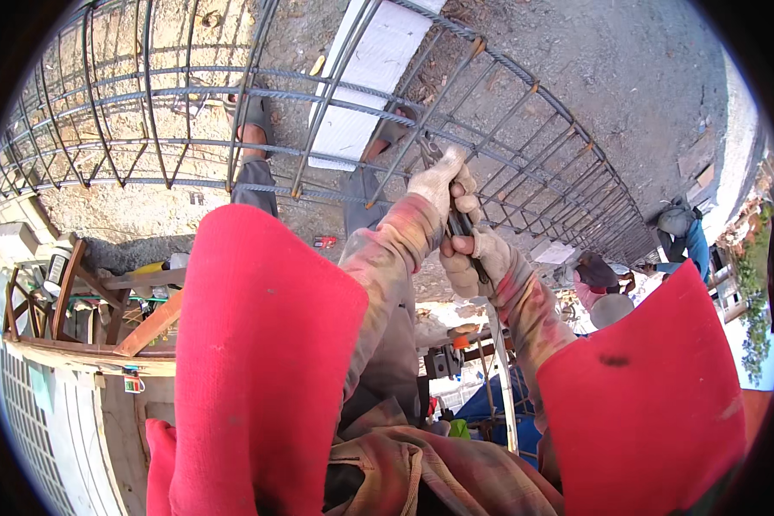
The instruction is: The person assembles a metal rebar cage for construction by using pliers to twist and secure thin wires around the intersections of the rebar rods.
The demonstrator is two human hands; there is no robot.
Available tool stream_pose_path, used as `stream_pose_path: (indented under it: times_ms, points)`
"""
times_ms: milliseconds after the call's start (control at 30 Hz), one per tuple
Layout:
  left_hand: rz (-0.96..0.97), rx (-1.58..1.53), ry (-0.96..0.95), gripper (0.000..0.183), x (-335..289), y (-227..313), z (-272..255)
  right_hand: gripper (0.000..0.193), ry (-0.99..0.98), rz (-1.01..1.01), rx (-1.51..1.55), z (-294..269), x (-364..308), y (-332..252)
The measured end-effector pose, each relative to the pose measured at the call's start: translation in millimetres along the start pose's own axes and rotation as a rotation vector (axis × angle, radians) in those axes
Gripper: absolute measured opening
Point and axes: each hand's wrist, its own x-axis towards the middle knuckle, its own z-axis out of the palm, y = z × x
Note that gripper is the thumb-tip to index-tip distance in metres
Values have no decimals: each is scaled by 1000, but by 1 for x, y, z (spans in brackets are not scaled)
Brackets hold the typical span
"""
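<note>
Both hands wear pale work gloves with dirty fingers. My left hand [439,182] is wrapped around the upper part of a pair of pliers [459,225] with dark handles. My right hand [476,263] is closed around the lower end of those handles. The metal jaws point up and left, at a bar of the rebar cage [490,148]. Whether they grip wire there is too small to tell. The long cage of ribbed bars and square stirrups crosses in front of me, from far left to the right.
A white board [361,86] lies under the cage. Beyond the bars a person's legs [254,155] show. At the right, people [675,225] crouch beside the cage. A wooden frame [82,301] with containers stands at the left. A small red object [324,242] lies on the ground.
</note>
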Motion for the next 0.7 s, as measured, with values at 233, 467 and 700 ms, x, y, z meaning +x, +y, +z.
stream_pose_path:
  times_ms: [233,467,700]
  points:
    - [91,924,963,61,-7,-1,52,13,810,-759,-1294,-11,30,45]
    - [67,238,100,27,-25,14,-4,9,757,-358,-647,31,54,68]
    - [-105,-383,-448,36,14,0,3,23,209,93,-205,-4,-10,1]
